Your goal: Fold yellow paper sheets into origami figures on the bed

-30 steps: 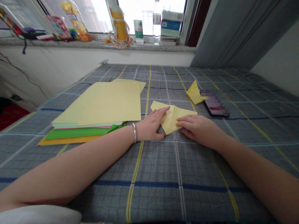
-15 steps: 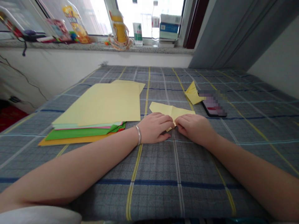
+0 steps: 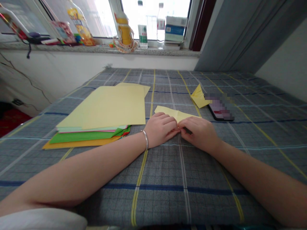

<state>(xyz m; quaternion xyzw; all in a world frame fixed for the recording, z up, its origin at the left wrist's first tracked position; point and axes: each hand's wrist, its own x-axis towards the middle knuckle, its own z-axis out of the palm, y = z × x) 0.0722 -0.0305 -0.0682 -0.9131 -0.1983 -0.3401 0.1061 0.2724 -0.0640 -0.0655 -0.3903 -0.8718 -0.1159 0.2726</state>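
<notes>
A pale yellow sheet of paper (image 3: pixel 171 113), partly folded, lies on the grey checked cloth (image 3: pixel 168 179) in front of me. My left hand (image 3: pixel 161 128) and my right hand (image 3: pixel 199 131) meet at its near edge, fingers curled and pinching the paper, fingertips touching each other. Most of the sheet's near part is hidden under both hands. A silver bangle (image 3: pixel 145 144) sits on my left wrist.
A stack of coloured paper sheets (image 3: pixel 100 115), yellow on top, lies to the left. A small folded yellow piece (image 3: pixel 199 95) and a dark phone (image 3: pixel 220 108) lie at the right rear. Bottles and boxes (image 3: pixel 172 28) line the window sill (image 3: pixel 96 48).
My hands went from lying flat on the yellow sheet to curling together at its near edge. More of the sheet is now covered by them.
</notes>
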